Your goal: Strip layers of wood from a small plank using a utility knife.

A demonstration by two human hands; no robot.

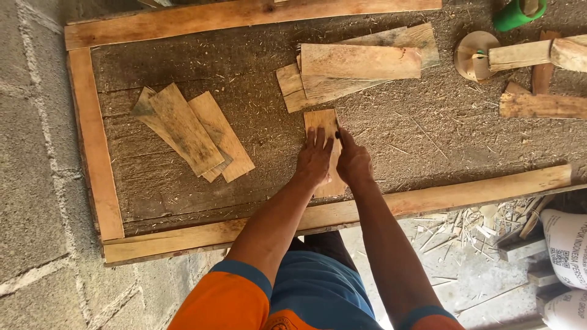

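Both forearms reach straight out from the body over the near edge of the sawdust-strewn wooden counter [183, 61], which is framed by pale plank rails. The left hand [313, 160] lies palm down, fingers spread flat, pressing on a short rectangular strip of light brown wood [320, 120] that lies lengthwise away from the person, near the front rail. The right hand [353, 162] sits just beside it on the strip's right edge, curled, its fingers pinched around a small dark tool [337, 132] whose tip touches the wood; what kind of tool it is I cannot tell. The two hands are nearly touching.

Just beyond the strip lies a loose stack of similar wooden strips [358, 64]. Well to the left, another fan of flat wooden strips [192, 131] rests on the sawdust. At the far right are a round wooden disc [469, 49] and a green cylindrical container [512, 15].
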